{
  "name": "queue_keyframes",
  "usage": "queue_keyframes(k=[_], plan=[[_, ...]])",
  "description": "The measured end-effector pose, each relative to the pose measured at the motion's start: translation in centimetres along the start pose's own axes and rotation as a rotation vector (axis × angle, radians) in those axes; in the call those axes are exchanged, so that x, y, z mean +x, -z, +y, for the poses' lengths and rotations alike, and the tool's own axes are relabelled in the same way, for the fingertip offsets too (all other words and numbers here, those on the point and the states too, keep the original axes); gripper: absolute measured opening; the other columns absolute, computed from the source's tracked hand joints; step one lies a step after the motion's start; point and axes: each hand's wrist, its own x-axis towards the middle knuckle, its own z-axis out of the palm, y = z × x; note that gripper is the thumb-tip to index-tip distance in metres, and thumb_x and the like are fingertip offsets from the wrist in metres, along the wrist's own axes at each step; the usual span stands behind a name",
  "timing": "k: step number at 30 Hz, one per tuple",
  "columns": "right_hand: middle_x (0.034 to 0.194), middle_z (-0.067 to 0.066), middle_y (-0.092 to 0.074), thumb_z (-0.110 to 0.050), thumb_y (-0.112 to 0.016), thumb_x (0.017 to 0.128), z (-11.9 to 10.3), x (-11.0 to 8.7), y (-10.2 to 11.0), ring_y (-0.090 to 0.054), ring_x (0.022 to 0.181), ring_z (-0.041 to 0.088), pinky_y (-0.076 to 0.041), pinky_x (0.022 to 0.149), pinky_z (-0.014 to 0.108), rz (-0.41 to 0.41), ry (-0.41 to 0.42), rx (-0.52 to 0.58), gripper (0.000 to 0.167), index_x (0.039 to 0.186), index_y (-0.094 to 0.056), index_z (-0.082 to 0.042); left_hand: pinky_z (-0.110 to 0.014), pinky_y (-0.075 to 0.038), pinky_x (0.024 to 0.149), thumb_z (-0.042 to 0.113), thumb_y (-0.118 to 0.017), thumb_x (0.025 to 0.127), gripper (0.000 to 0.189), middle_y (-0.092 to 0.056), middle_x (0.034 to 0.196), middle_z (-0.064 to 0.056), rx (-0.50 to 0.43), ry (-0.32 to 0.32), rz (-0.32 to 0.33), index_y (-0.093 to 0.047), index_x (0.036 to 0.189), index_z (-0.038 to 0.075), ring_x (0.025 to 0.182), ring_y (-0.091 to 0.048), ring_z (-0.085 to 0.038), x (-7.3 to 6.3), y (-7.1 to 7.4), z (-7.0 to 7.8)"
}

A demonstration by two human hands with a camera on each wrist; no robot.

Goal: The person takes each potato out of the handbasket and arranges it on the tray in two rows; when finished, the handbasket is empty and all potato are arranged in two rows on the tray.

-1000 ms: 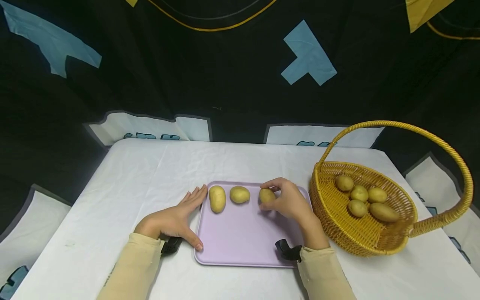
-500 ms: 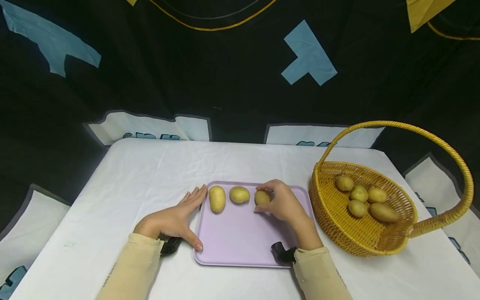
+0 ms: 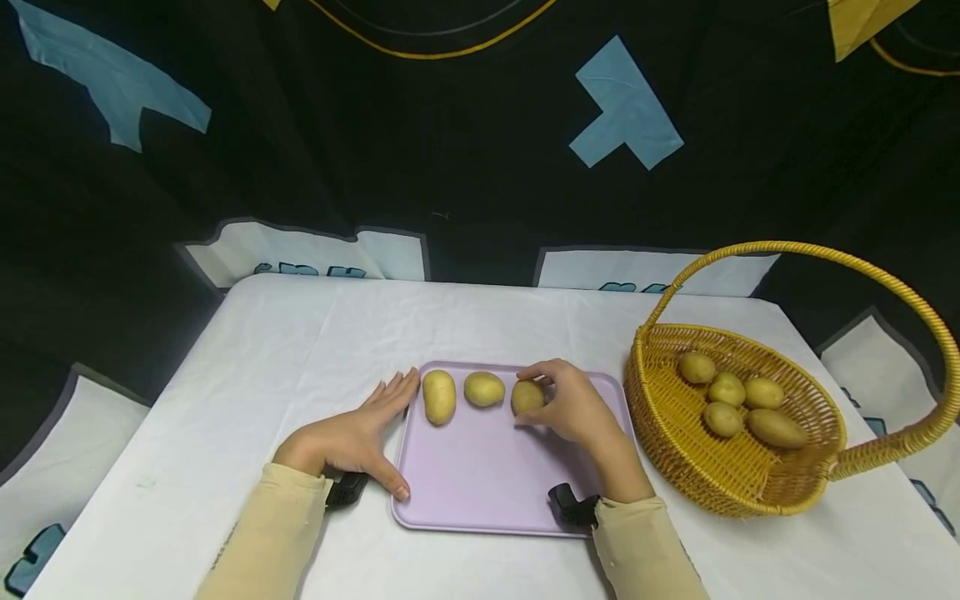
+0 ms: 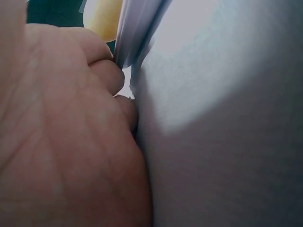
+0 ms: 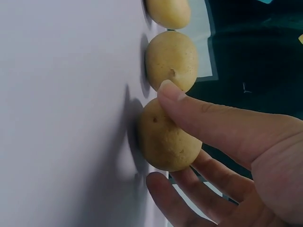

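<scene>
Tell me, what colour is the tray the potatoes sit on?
Pale lilac-purple tray, clearest in the head view.

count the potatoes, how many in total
8: three in a row on the purple tray, the rightmost potato held by the right hand; five in the wicker basket. Others may be hidden.

Head view: high, looking forward and down across the whole table. Wrist views: very close, low at surface level. All three share the lilac tray (image 3: 480, 483) and its potatoes.
</scene>
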Motion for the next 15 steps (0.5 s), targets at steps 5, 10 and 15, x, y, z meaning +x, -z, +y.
queue_keyframes(k=[5, 10, 15], plan=[[0.119, 0.01, -0.066, -0.007, -0.094, 0.066, -0.1, -0.03, 0.11, -0.061, 0.11, 0.029, -0.05, 0.097, 0.045, -0.001, -0.003, 0.008, 0.054, 0.115, -0.073, -0.008, -0.063, 0.002, 0.117, 0.044, -0.098, 0.053, 0.152, 0.01, 0.167, -0.015, 0.004, -0.006, -0.002, 0.002, 0.162, 0.009, 0.148, 0.013, -0.044, 0.11, 0.11, 0.1], [0.116, 0.01, -0.066, -0.005, -0.094, 0.064, -0.12, -0.11, 0.09, -0.061, 0.106, 0.028, -0.051, 0.094, 0.045, -0.012, -0.007, 0.023, 0.055, 0.115, -0.073, -0.008, -0.063, 0.001, 0.117, 0.044, -0.098, 0.053, 0.153, 0.011, 0.167, -0.016, 0.01, -0.005, -0.005, 0.002, 0.162, 0.009, 0.148, 0.013, -0.045, 0.0, 0.04, 0.08], [0.118, 0.011, -0.066, -0.006, -0.094, 0.065, -0.07, -0.05, 0.29, -0.062, 0.107, 0.028, -0.052, 0.094, 0.046, -0.01, -0.002, 0.011, 0.059, 0.119, -0.072, -0.008, -0.063, 0.002, 0.117, 0.044, -0.098, 0.052, 0.153, 0.01, 0.167, -0.016, 0.005, -0.01, 0.004, 0.002, 0.162, 0.008, 0.148, 0.013, -0.046, -0.03, -0.02, 0.07]])
